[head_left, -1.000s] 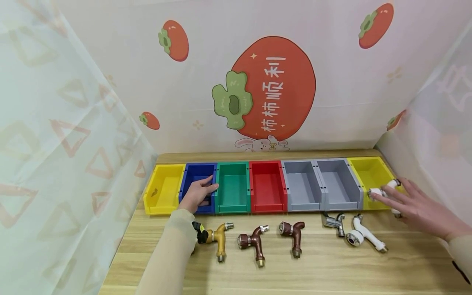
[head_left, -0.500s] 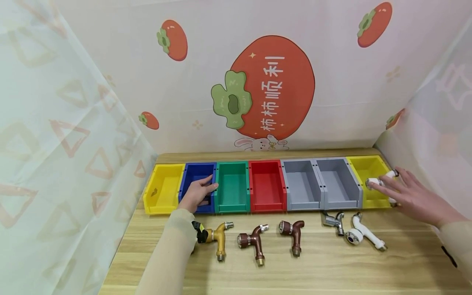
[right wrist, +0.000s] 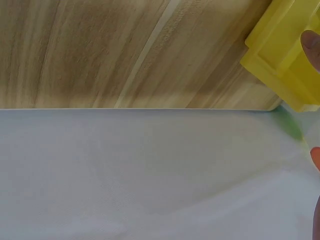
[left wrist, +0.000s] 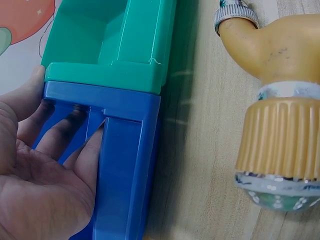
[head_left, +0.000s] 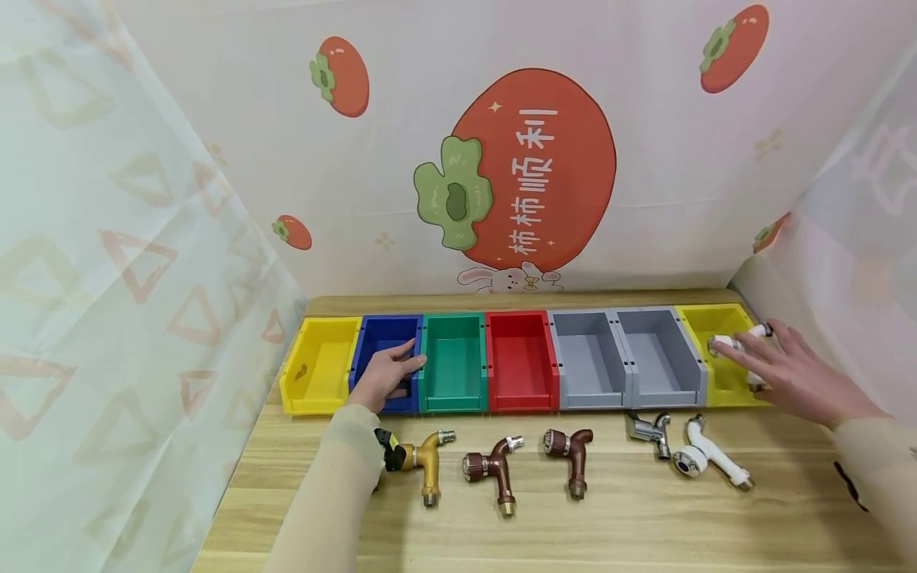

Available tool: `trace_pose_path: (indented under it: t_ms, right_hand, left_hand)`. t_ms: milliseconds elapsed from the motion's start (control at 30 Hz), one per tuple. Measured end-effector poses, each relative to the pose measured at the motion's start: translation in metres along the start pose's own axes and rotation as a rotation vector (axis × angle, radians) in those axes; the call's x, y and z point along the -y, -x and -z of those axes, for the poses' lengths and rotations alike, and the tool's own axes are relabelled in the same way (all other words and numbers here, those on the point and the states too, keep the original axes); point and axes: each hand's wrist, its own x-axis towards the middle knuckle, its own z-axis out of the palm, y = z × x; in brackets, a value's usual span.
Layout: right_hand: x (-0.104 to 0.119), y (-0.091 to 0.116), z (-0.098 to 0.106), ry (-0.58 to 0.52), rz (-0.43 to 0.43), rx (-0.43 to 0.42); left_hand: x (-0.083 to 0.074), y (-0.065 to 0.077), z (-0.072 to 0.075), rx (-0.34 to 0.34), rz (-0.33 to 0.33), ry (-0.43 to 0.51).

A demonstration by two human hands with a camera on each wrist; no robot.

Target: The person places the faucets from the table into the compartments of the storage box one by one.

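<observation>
In the head view my left hand (head_left: 388, 376) reaches into the blue bin (head_left: 372, 330). Its fingers lie against the inner side of the wall shared with the green bin (head_left: 454, 362), and the thumb (left wrist: 31, 95) is at the rim, so the hand pinches that wall. At the far right, my right hand (head_left: 805, 378) holds a white faucet (head_left: 748, 344) over the right yellow bin (head_left: 709, 320). Fingers cover part of this faucet. The right wrist view catches only fingertips (right wrist: 312, 42) beside the yellow bin; the faucet is out of sight there.
Red (head_left: 521, 358) and grey bins (head_left: 589, 358) continue the row, with another yellow bin (head_left: 322, 362) at the left end. In front lie a gold faucet (head_left: 428, 461), two brown faucets (head_left: 499, 469), a chrome faucet (head_left: 650, 430) and a white faucet (head_left: 705, 454). Fabric walls enclose the table.
My right hand has shifted slightly left and away from me with the white faucet, farther over the yellow bin. The left hand stays in place.
</observation>
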Motion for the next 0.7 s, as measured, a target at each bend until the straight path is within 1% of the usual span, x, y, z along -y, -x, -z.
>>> trace_pose_path:
  t_ms: [67, 233, 400, 500, 700]
  right_hand:
    - [0.0, -0.002, -0.002, 0.004, -0.011, 0.01]
    - [0.002, -0.006, -0.007, -0.049, -0.061, 0.013]
    - [0.003, -0.011, -0.009, -0.053, -0.101, 0.01]
    - [0.001, -0.014, -0.01, -0.06, -0.111, 0.018]
    - [-0.002, -0.019, -0.013, -0.081, -0.104, 0.023]
  left_hand:
    - [0.0, -0.001, 0.0, 0.001, -0.002, -0.001]
    - [0.001, -0.002, 0.0, -0.001, -0.003, 0.002]
    - [0.002, -0.002, -0.001, 0.001, -0.004, 0.009]
    - [0.002, -0.002, 0.0, -0.002, -0.008, 0.011]
    - [0.001, 0.0, -0.001, -0.005, -0.005, 0.01]
